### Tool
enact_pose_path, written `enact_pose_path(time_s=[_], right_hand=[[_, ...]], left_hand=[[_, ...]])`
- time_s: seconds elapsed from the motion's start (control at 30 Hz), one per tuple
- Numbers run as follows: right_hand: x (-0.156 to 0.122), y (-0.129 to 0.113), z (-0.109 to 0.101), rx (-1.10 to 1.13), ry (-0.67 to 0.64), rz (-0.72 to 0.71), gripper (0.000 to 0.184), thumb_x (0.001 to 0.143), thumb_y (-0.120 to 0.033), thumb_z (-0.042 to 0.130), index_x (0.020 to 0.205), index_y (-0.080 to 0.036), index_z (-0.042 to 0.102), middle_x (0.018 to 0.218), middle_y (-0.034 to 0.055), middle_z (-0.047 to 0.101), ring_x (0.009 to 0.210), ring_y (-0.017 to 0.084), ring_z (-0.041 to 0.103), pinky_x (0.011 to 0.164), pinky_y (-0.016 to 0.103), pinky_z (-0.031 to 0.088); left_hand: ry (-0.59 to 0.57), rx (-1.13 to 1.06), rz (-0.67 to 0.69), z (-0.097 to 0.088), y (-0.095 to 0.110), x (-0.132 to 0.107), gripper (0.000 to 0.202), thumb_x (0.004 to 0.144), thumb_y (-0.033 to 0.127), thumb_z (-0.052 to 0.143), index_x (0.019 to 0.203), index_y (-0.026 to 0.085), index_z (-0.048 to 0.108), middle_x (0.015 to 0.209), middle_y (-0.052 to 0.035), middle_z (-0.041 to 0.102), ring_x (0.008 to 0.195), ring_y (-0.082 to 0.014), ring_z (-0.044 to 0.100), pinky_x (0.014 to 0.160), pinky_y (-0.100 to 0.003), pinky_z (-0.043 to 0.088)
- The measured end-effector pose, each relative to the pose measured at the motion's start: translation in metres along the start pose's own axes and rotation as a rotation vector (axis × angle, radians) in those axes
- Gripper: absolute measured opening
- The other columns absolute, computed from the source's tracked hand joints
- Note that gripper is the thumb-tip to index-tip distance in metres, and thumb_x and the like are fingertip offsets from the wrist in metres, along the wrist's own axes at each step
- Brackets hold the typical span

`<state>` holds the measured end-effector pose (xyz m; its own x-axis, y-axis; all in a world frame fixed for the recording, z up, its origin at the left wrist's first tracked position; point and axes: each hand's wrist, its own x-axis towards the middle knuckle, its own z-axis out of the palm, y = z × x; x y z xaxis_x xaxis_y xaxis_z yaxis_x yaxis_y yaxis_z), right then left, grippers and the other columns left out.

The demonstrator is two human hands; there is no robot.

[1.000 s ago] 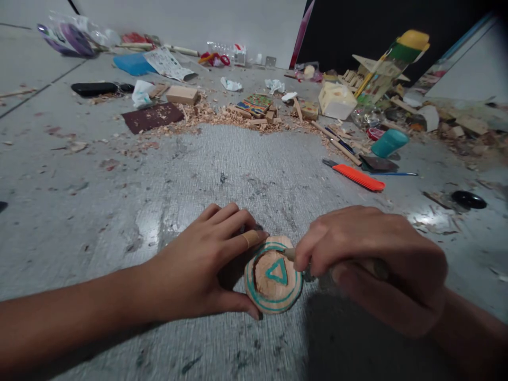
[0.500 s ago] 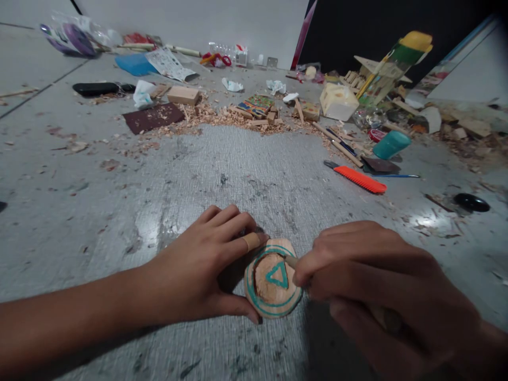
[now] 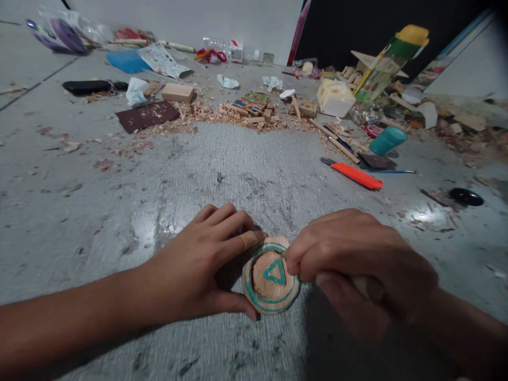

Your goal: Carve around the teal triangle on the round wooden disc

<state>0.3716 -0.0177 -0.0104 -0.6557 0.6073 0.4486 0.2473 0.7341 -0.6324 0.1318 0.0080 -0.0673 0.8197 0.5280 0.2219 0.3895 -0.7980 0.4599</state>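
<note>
A round wooden disc (image 3: 270, 278) lies flat on the grey floor, marked with teal rings and a teal triangle, part of its face carved away. My left hand (image 3: 198, 270) clamps its left edge between thumb and fingers; one finger wears a tan bandage. My right hand (image 3: 349, 262) is closed round a wooden-handled carving tool (image 3: 367, 286), whose tip, hidden under the fingers, meets the disc's right side.
Wood shavings (image 3: 222, 114) and offcuts lie in a band further out. An orange-handled tool (image 3: 355, 175), a teal cup (image 3: 388, 141), a brown sandpaper sheet (image 3: 146, 115), a white box (image 3: 335, 98) and a black lid (image 3: 466, 197) lie around.
My right hand has shifted slightly left and up against the disc, working the tool. The left hand and disc have kept their place.
</note>
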Motion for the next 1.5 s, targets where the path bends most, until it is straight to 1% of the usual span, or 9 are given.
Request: enact_pose_path(time_s=[0.27,0.57,0.7,0.83,1.03,1.17,1.3,1.4,1.5], right_hand=[[-0.010,0.027,0.005,0.192,0.200,-0.015,0.027,0.100,-0.015,0.047,0.078,-0.022,0.059,0.068,0.0010,0.066,0.064,0.015,0.068,0.056,0.026,0.050],[-0.007,0.036,0.002,0.559,0.232,0.350,0.034,0.102,-0.031,0.055,0.073,-0.018,0.066,0.069,0.0033,0.071,0.052,0.012,0.063,0.047,0.023,0.051],[-0.007,0.040,0.001,0.659,0.360,0.445,0.037,0.099,-0.036,0.057,0.068,-0.017,0.064,0.067,0.0040,0.071,0.044,0.014,0.064,0.038,0.022,0.048],[-0.004,0.037,-0.003,0.653,0.474,0.424,0.038,0.099,-0.037,0.058,0.067,-0.017,0.065,0.065,0.0042,0.070,0.043,0.014,0.063,0.034,0.022,0.047],[-0.009,0.025,-0.005,0.565,0.438,0.334,0.030,0.097,-0.031,0.062,0.072,-0.017,0.071,0.068,0.0054,0.070,0.050,0.015,0.062,0.041,0.025,0.050],[-0.011,0.026,-0.004,0.493,0.460,0.276,0.026,0.096,-0.028,0.062,0.076,-0.018,0.073,0.074,0.0058,0.072,0.054,0.016,0.063,0.045,0.028,0.050],[-0.010,0.032,-0.003,0.448,0.480,0.246,0.022,0.097,-0.027,0.060,0.082,-0.020,0.075,0.081,0.0049,0.073,0.060,0.016,0.066,0.051,0.029,0.053],[-0.011,0.033,-0.003,0.444,0.424,0.260,0.022,0.099,-0.027,0.058,0.087,-0.020,0.075,0.086,0.0054,0.074,0.068,0.017,0.069,0.057,0.031,0.055],[-0.012,0.031,-0.003,0.376,0.321,0.270,0.023,0.101,-0.025,0.056,0.089,-0.020,0.074,0.089,0.0061,0.074,0.077,0.019,0.071,0.066,0.032,0.056]], left_hand=[[-0.004,0.020,0.011,-0.001,0.000,0.001,0.082,0.076,0.084,0.066,0.128,0.021,0.060,0.114,-0.0088,0.064,0.100,-0.0280,0.055,0.084,-0.041,0.032],[-0.027,0.037,0.005,-0.001,0.000,0.002,0.074,0.080,0.072,0.073,0.133,0.023,0.058,0.114,-0.0074,0.064,0.100,-0.0272,0.055,0.084,-0.040,0.031],[-0.018,0.048,0.001,0.000,-0.001,0.001,0.077,0.079,0.074,0.073,0.135,0.023,0.056,0.116,-0.0074,0.063,0.101,-0.0272,0.054,0.084,-0.041,0.031],[-0.014,0.039,0.003,-0.001,-0.001,0.000,0.072,0.079,0.071,0.075,0.130,0.024,0.056,0.117,-0.0076,0.063,0.101,-0.0269,0.053,0.084,-0.041,0.031],[-0.003,-0.048,-0.033,-0.002,-0.001,0.001,0.076,0.073,0.071,0.080,0.123,0.022,0.052,0.114,-0.0081,0.063,0.100,-0.0278,0.057,0.084,-0.043,0.038],[0.125,-0.206,-0.170,0.001,0.000,-0.002,0.069,0.075,0.060,0.083,0.120,0.024,0.047,0.110,-0.0065,0.065,0.095,-0.0254,0.062,0.080,-0.041,0.047],[0.207,-0.424,-0.239,0.000,0.004,-0.005,0.049,0.091,0.039,0.070,0.127,0.026,0.041,0.115,-0.0058,0.067,0.099,-0.0221,0.067,0.085,-0.040,0.054],[0.303,-0.276,-0.258,-0.003,0.008,-0.007,0.040,0.095,0.034,0.061,0.130,0.026,0.044,0.118,-0.0067,0.064,0.103,-0.0227,0.065,0.092,-0.043,0.054],[0.408,-0.065,-0.229,-0.004,0.008,-0.009,0.050,0.096,0.030,0.059,0.141,0.025,0.040,0.129,-0.0104,0.061,0.118,-0.0279,0.061,0.104,-0.048,0.049]])
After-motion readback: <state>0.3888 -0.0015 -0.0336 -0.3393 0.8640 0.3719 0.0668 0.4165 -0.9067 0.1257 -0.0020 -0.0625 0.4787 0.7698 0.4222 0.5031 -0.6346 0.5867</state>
